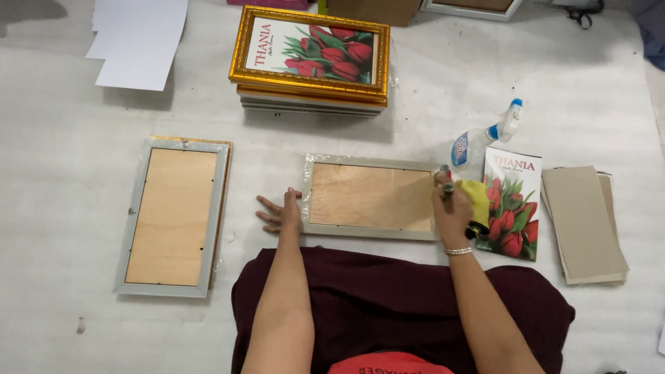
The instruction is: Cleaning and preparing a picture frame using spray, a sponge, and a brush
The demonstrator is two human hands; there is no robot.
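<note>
Left hand point(282, 213), right hand point(451, 208), frame point(372, 197) lengthwise left-right

A pale grey, slightly textured floor covering point(62, 173), perhaps foam sheeting, spreads to every edge under soft, even light.

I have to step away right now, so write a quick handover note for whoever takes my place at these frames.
Left hand: open, flat at the left edge of the face-down frame.
Right hand: at the frame's right edge, gripping a yellow cloth and a small tool I cannot identify.
Nearby: spray bottle, tulip print and backing boards to the right; another face-down frame to the left; stack of gold frames ahead.
Done: apparently the stacked frames.
Left: the two face-down frames; the print is not in a frame.
</note>
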